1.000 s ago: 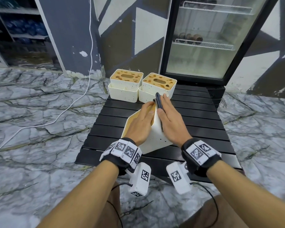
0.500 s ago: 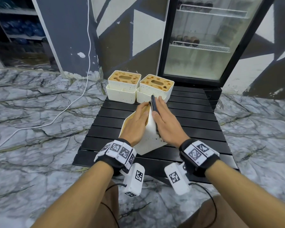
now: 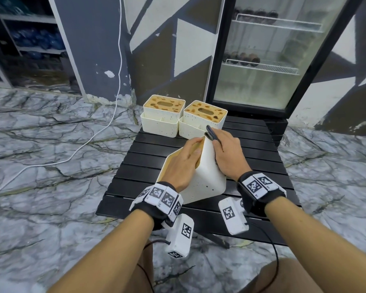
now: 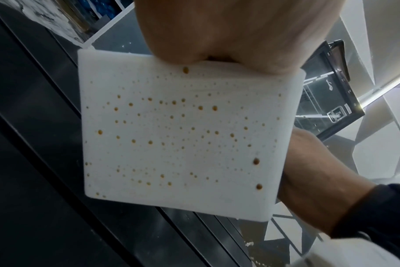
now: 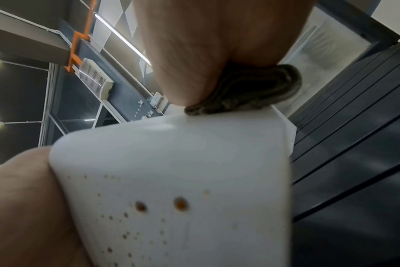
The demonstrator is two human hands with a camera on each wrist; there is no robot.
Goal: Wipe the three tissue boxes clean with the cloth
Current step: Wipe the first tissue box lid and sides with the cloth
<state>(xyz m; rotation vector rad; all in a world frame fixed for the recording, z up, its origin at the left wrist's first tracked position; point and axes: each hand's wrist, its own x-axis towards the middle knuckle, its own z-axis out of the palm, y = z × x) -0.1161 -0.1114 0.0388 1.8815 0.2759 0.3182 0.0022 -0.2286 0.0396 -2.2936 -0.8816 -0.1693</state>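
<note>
A white tissue box (image 3: 203,182) stands tilted on the black slatted table (image 3: 251,157) between my hands. My left hand (image 3: 182,163) lies flat on its tan lid with straight fingers. My right hand (image 3: 226,153) holds a dark cloth (image 3: 209,132) against the box's right side, and a fold sticks out past the index finger. The near face (image 4: 183,140) is dotted with brown spots. In the right wrist view the cloth (image 5: 251,90) bulges from under the hand at the box's top corner. Two more boxes (image 3: 164,106) (image 3: 205,112) with brown-stained lids stand at the table's far edge.
A glass-door fridge (image 3: 262,60) stands right behind the table. A white cable (image 3: 82,144) runs across the marble floor on the left. Shelves with blue items (image 3: 38,39) fill the far left. Bare slats lie to the right of the tilted box.
The head view has drifted a little. Both hands stay on the tilted box, and the right hand with the cloth has shifted only slightly along the box's side.
</note>
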